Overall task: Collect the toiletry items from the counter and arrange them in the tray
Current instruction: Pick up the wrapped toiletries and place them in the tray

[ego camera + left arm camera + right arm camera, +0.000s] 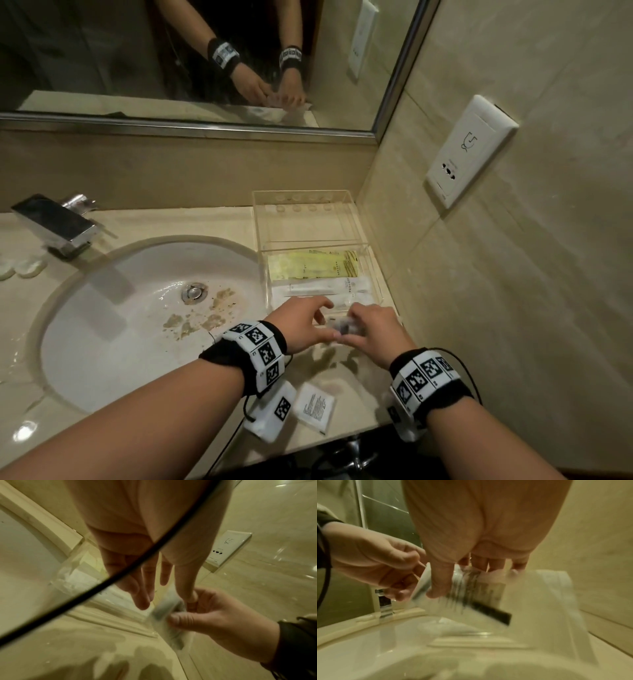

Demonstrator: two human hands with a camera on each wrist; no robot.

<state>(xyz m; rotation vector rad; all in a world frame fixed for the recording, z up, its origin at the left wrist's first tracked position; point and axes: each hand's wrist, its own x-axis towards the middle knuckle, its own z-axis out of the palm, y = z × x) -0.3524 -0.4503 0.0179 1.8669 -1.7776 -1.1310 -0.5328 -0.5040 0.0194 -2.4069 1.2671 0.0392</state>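
A clear packet with a black comb (344,328) is held between both hands just above the front edge of the clear acrylic tray (260,222). My left hand (320,317) pinches the packet's left end (421,584) between thumb and fingers. My right hand (356,325) grips the packet (481,592) with the thumb across its front and the fingers behind. The packet (164,612) is blurred in both wrist views. In the tray's front compartment lie a yellow packet (315,265) and a white packet (322,286). A white sachet (313,407) lies on the counter near its front edge.
The tray stands in the corner against the right wall, under a wall socket (469,150). A stained white sink (137,325) with a chrome faucet (58,222) lies to the left. White round items (20,267) sit at the far left. A mirror (171,51) spans the back.
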